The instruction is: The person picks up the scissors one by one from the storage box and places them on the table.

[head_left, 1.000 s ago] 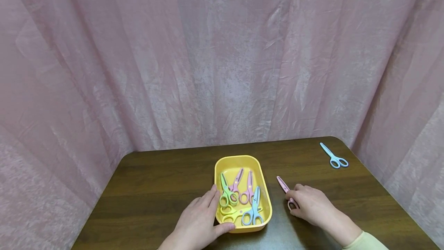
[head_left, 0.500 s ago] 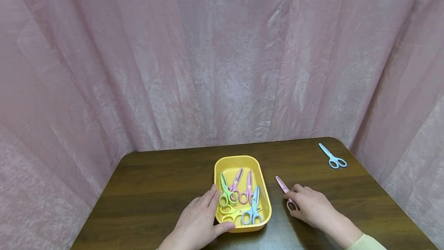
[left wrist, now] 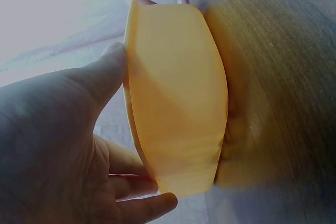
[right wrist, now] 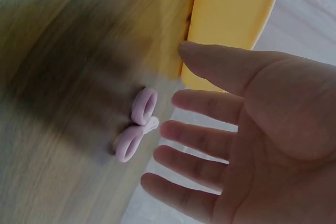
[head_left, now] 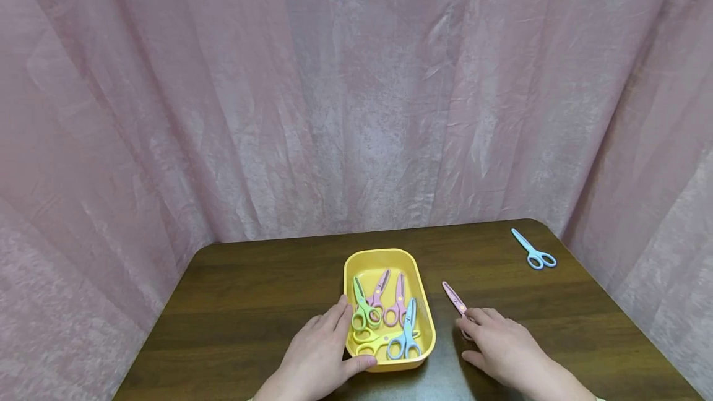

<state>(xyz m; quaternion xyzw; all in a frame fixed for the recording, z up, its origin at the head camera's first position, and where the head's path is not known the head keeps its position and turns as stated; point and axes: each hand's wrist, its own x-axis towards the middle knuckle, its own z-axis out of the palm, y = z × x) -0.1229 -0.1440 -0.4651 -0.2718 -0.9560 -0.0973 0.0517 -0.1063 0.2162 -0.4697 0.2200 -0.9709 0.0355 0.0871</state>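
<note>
My left hand (head_left: 319, 351) rests against the left front corner of a yellow tray (head_left: 423, 308), fingers extended along its left side and thumb on its near rim. In the left wrist view, the thumb and fingertips touch the rim of the tray (left wrist: 178, 87). Inside lie green scissors (head_left: 366, 314), two pink pairs, yellow scissors (head_left: 375, 344) and blue scissors (head_left: 409, 330). To the tray's right, my right hand (head_left: 504, 348) hovers over pink scissors (head_left: 453, 297) on the table. The right wrist view shows their handle loops (right wrist: 143, 107) apart from the outstretched fingers.
Another pair of blue scissors (head_left: 533, 249) lies near the far right corner of the dark wooden table (head_left: 267, 283). Pink curtains (head_left: 356, 91) hang behind the table and at both sides.
My right hand has let go of the pink scissors, its fingers straightening and drawing slightly back from the handles. The left hand and the tray have stayed nearly in place.
</note>
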